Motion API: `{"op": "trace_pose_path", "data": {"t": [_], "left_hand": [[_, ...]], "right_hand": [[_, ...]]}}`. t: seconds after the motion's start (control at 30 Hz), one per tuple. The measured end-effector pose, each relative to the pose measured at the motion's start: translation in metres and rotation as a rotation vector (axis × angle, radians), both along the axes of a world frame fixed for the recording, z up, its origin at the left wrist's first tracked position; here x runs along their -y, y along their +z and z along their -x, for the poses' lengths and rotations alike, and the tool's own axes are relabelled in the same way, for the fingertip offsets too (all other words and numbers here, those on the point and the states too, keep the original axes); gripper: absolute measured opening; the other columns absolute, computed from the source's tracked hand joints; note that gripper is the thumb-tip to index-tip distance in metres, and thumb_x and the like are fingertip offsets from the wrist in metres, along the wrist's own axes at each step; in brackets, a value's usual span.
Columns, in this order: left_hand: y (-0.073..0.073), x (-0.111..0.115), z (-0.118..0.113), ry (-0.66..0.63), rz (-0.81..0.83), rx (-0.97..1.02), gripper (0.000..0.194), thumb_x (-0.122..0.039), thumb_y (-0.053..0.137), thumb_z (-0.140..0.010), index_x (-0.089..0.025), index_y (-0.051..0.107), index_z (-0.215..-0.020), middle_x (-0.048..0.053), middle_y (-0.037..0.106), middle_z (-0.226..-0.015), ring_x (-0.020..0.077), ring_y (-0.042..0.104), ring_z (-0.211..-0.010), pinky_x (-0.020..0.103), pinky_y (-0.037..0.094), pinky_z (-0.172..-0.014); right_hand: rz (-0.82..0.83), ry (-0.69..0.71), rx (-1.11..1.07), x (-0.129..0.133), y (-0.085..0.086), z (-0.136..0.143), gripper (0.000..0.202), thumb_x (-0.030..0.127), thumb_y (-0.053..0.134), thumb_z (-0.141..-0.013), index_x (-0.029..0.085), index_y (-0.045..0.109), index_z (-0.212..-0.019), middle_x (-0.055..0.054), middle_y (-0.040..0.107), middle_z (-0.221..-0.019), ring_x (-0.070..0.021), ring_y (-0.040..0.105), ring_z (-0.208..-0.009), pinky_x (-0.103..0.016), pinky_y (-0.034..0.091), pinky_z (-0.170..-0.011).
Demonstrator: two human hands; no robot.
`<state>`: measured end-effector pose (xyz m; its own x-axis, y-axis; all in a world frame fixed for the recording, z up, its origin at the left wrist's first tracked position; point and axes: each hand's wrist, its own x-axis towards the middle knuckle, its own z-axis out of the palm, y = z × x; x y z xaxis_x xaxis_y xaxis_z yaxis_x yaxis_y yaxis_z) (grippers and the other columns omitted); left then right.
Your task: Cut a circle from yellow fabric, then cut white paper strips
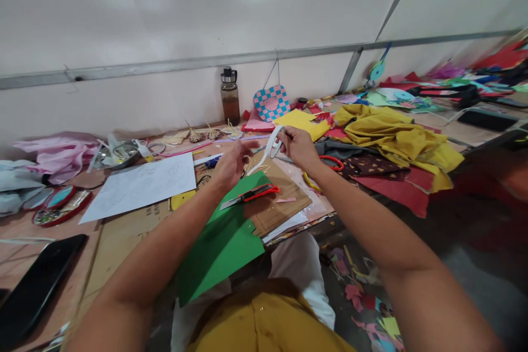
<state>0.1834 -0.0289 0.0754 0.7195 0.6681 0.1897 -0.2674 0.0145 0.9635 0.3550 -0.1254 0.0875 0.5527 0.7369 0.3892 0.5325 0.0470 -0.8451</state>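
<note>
My right hand [297, 146] is closed on a looped white strip [270, 146], held up above the table. One end of the strip hangs down to the left, near my left hand [235, 165]. The fingers of my left hand are apart, and nothing shows in them. Below both hands a red and black utility knife [258, 193], its blade out, lies across green paper [223, 247] and a brown board [280, 206]. The green paper hangs over the table's front edge. Thin pale sticks lie on the board just under the strip.
White paper with a faint drawing [142, 184] lies left, beyond a black phone [41, 280]. A bottle [230, 96] stands at the back by a checkered heart [272, 103]. Red-handled scissors [332, 163] and yellow cloth [396, 137] lie right. Paper scraps cover the floor.
</note>
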Motion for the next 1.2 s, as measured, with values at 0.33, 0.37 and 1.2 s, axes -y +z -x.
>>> {"op": "trace_pose_path", "data": {"t": [0.33, 0.37, 1.2], "left_hand": [[-0.007, 0.012, -0.014, -0.185, -0.243, -0.147, 0.043, -0.061, 0.071, -0.076, -0.019, 0.075, -0.073, 0.0, 0.055, -0.06, 0.0122, 0.038, -0.057, 0.026, 0.035, -0.057], [-0.009, 0.011, -0.016, -0.187, -0.279, -0.163, 0.041, -0.059, 0.07, -0.078, -0.018, 0.075, -0.072, 0.0, 0.055, -0.06, 0.0122, 0.039, -0.057, 0.025, 0.036, -0.057], [-0.018, -0.009, 0.073, 0.166, -0.545, -0.611, 0.016, -0.034, 0.071, -0.082, -0.019, 0.078, -0.084, 0.005, 0.077, -0.083, 0.0199, 0.067, -0.072, 0.031, 0.051, -0.072]], "right_hand": [[0.171, 0.081, 0.045, -0.008, -0.018, -0.003, 0.023, 0.034, 0.058, -0.095, 0.019, 0.063, -0.08, 0.004, 0.058, -0.054, -0.0111, 0.052, -0.043, -0.02, 0.041, -0.045], [0.211, 0.077, 0.065, -0.007, -0.021, -0.006, 0.021, 0.032, 0.058, -0.095, 0.018, 0.065, -0.082, 0.004, 0.06, -0.056, -0.0117, 0.055, -0.045, -0.021, 0.043, -0.046], [0.963, -0.187, 0.726, 0.066, -0.07, -0.075, 0.074, 0.047, 0.07, -0.078, 0.013, 0.057, -0.142, -0.027, 0.069, -0.113, -0.0481, 0.063, -0.109, -0.053, 0.047, -0.087]]}}
